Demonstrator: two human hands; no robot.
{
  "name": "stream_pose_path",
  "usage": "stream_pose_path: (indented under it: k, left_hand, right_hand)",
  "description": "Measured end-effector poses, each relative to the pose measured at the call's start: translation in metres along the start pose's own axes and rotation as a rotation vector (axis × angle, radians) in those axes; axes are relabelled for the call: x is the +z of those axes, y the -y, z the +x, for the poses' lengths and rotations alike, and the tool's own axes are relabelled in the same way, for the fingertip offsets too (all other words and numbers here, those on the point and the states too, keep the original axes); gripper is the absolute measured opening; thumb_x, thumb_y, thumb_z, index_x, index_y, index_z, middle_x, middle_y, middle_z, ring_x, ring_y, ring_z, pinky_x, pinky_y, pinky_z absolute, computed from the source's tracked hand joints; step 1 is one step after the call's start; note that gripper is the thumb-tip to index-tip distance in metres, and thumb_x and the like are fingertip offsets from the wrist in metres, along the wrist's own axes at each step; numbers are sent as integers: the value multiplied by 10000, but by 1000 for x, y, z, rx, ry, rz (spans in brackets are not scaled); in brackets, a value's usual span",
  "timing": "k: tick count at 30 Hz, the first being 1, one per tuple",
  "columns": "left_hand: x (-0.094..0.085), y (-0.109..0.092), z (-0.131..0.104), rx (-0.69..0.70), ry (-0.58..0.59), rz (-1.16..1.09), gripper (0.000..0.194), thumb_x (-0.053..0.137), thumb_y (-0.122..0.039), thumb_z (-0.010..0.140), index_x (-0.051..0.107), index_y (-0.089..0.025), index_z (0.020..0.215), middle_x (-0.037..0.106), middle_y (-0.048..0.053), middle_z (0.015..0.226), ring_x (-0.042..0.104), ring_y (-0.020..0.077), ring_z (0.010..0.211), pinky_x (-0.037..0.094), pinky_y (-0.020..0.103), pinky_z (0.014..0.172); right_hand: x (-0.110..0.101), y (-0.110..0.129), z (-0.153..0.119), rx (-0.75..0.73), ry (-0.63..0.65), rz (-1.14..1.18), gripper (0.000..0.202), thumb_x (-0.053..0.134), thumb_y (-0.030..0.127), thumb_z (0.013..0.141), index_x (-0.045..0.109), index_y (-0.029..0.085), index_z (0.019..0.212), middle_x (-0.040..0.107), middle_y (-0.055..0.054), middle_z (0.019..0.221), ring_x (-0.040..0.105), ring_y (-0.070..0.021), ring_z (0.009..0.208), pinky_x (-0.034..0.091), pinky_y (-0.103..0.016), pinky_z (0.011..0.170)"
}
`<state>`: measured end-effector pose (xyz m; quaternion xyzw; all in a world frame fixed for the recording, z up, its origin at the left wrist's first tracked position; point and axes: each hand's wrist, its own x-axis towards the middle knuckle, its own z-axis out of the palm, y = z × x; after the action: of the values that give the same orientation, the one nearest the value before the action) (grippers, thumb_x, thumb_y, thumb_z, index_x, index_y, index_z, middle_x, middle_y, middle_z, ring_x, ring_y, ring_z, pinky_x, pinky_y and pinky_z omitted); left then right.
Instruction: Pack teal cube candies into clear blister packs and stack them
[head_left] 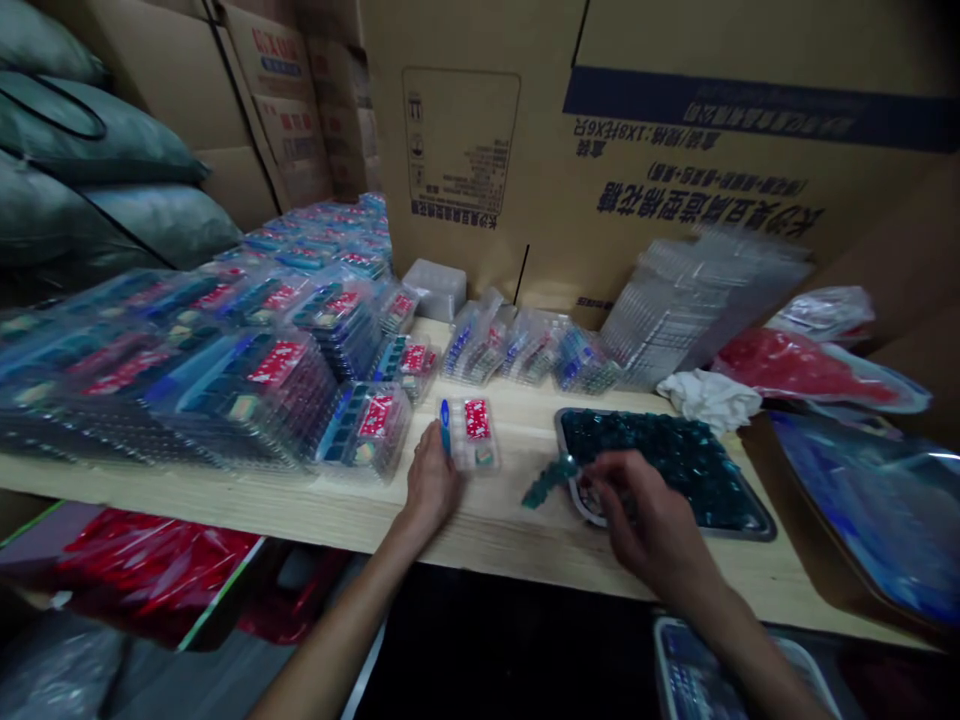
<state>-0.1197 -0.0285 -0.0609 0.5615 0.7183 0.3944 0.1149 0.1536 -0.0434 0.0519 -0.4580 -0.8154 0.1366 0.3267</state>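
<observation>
My left hand (430, 482) rests on the wooden table (480, 520), its fingers on the left edge of a small clear plastic case (469, 432) with a red label and a blue strip. My right hand (643, 512) hovers over the near left corner of a metal tray (750, 522) full of dark teal pieces (675, 455). The fingers pinch a short string of those teal pieces (547, 480), which hangs over the tray's rim onto the table. The image is blurred, so the grip's detail is unclear.
Stacks of filled clear cases (225, 370) cover the table's left side. More cases (517, 345) and empty clear trays (690, 290) lean against big cardboard boxes (600, 150) behind. A white cloth (709, 398), red bags (802, 365) and a blue bag (877, 510) lie to the right.
</observation>
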Motion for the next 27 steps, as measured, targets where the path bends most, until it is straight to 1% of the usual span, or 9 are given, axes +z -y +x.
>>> stream_pose_path:
  k: [3,5,7,10,13,16,19,23,27]
  left_hand:
    - [-3,-1,-12,-38,7,-50,486,452,-175,873,498,-122,1354,577,199,1352,554,307,1262,428,498,1079]
    - [-9,0,-11,-96,-11,-108,414,412,-230,914,557,-101,1280,616,210,1293,593,300,1203,449,490,1049]
    - [-16,2,-4,-152,-24,-181,384,383,-289,938,615,-110,1187,675,183,1182,636,272,1114,482,452,998]
    - [-25,3,10,-226,-20,-256,384,360,-353,950,664,-147,1061,720,116,1001,668,227,956,525,374,879]
    - [-28,0,16,-223,-3,-200,411,379,-421,943,686,-148,972,702,104,941,652,223,889,516,352,837]
    - [-24,-1,15,-202,31,-90,351,513,-374,874,675,-114,1045,660,119,970,634,210,822,512,344,808]
    - [-18,2,12,-171,48,-30,337,548,-295,843,655,-114,1106,634,114,979,613,194,771,513,345,779]
    - [-14,3,11,-117,40,-30,270,516,-240,853,676,-148,1049,623,83,924,601,185,778,510,337,799]
    - [-13,-4,12,-169,5,-132,251,528,-200,824,672,-146,1023,622,77,941,611,185,812,520,335,804]
  right_hand:
    - [-3,-2,54,81,94,303,139,498,295,894,548,212,994,652,-24,812,591,-166,712,430,-269,651]
    - [12,-6,90,126,155,520,179,524,310,843,572,193,971,641,-4,744,588,-158,707,432,-258,661]
    - [39,-8,122,229,236,626,179,562,275,764,611,174,903,609,19,671,536,-132,623,395,-231,592]
    - [90,-6,157,388,396,527,216,527,175,697,654,152,870,610,28,639,457,-98,515,346,-215,515]
    - [130,-3,173,424,406,411,214,516,116,661,679,140,797,617,8,625,506,-116,554,375,-219,544]
    - [146,-4,173,424,337,298,232,550,70,615,697,149,775,664,-35,747,600,-169,774,427,-238,694]
    - [142,-10,156,430,265,208,239,574,71,638,709,158,815,681,-75,867,596,-221,971,419,-280,838]
    - [132,-18,116,453,289,214,117,573,143,710,659,166,636,636,-53,678,613,-230,860,435,-301,795]
    - [135,-18,81,473,292,345,140,567,267,762,684,191,743,617,-3,637,604,-188,758,448,-261,677]
